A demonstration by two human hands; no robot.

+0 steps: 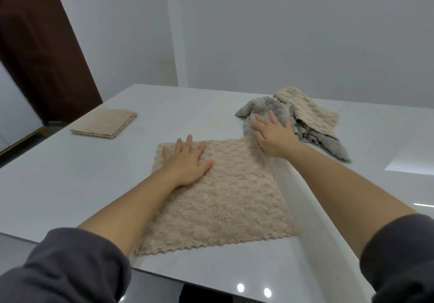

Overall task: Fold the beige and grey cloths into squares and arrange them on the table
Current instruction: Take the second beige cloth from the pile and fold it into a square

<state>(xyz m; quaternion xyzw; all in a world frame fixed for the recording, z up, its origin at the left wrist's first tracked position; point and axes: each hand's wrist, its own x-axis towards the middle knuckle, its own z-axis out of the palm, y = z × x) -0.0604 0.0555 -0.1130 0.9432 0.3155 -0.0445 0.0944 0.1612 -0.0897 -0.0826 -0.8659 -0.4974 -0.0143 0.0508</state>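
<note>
Pressing flat on a beige cloth (218,204) spread open across the near part of a pale grey tabletop (70,185), a person's left hand (187,161) lies palm down near the cloth's far left corner, fingers straight and slightly splayed. The right hand (272,133), fingers likewise spread and holding nothing, rests at the cloth's far right corner, its fingers reaching onto a crumpled grey cloth (265,106) that touches that corner. Blur around this hand hides whether the palm sits on beige or grey. The spread cloth lies flat, its scalloped near edge close to the tabletop's front edge. Draped over the far side of the grey cloth is a rumpled beige cloth (312,115), the two forming a loose heap on the right of the tabletop. Well apart, on the far left of the tabletop, a folded beige cloth (104,123) sits as a neat square of several layers. Dark grey sleeves (70,267) are bunched above both bare forearms. A white wall (281,32) and a dark brown panel (40,44) stand behind.
</note>
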